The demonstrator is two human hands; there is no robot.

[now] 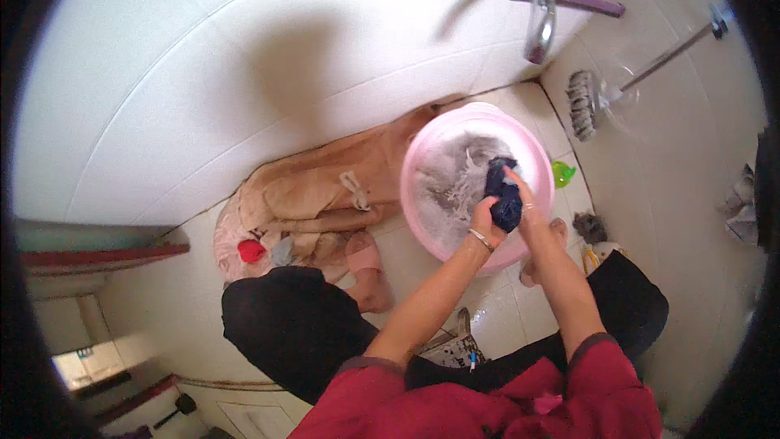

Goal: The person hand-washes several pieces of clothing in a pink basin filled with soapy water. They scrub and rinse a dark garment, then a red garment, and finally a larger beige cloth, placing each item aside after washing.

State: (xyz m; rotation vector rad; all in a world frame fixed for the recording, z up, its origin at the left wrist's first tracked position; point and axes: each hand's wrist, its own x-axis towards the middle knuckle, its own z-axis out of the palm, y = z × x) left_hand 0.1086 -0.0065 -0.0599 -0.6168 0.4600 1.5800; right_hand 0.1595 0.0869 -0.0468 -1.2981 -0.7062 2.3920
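Note:
A pink plastic basin [412, 219] stands on the tiled floor in front of me, with suds and soaking grey-white fabric [454, 177] in it. Over its right part, a bunched dark navy cloth [505, 204] is held between both hands. My left hand [487, 216], with a silver bangle at the wrist, grips the cloth's lower left side. Against its right side lies my right hand [525, 198], fingers pointing up along the cloth; its exact grip is partly hidden.
Brown and beige clothing [323, 189] lies left of the basin, with a red cloth [250, 250]. A green plastic object [563, 174] is right of the basin. A brush [582, 105] hangs at the right wall and a metal tap [540, 30] juts overhead.

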